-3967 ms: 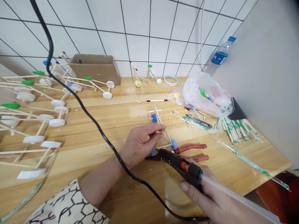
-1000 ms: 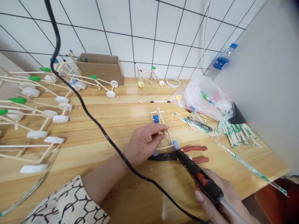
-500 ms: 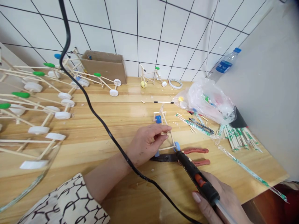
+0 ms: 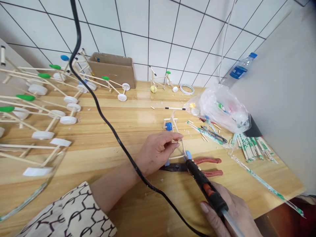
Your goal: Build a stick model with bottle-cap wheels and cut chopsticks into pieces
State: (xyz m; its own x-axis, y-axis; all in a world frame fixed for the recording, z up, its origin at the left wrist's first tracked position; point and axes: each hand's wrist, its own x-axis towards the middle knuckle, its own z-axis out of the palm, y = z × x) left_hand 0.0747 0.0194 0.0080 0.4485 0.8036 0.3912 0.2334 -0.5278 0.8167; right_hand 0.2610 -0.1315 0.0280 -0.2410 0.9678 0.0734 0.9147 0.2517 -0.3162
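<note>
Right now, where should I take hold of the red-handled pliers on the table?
Grip the two red handles of the pliers from the right, where they stick out free and lie apart; the black head end lies beneath the stick model, and the glue gun sits just in front.

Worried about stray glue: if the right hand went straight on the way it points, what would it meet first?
The right hand leads with its glue gun: the nozzle would likely meet the blue cap wheel of the stick frame first, though depth is unclear.
</note>
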